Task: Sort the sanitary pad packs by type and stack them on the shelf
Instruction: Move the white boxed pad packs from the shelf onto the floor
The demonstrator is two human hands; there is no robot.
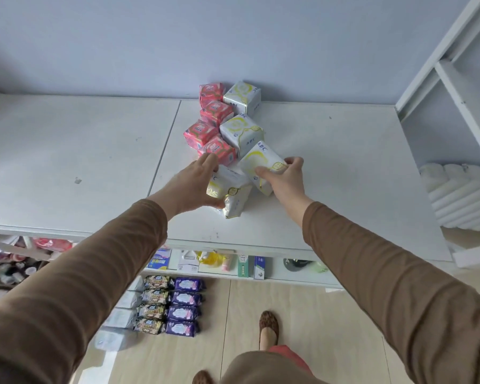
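Both arms extend forward in brown sleeves. Left hand (196, 184) grips a white pack (227, 187); right hand (284, 177) pinches another white pack (261, 162).

The left hand (194, 184) covers much of the white-and-gold pack (227, 189) under its fingers; the print there reads only in part. The right hand (283, 176) hides the near corner of the tilted white pack (258, 162) it grips. Below the fingers, goods under the shelf top (330, 173) are too small to name, perhaps boxes.
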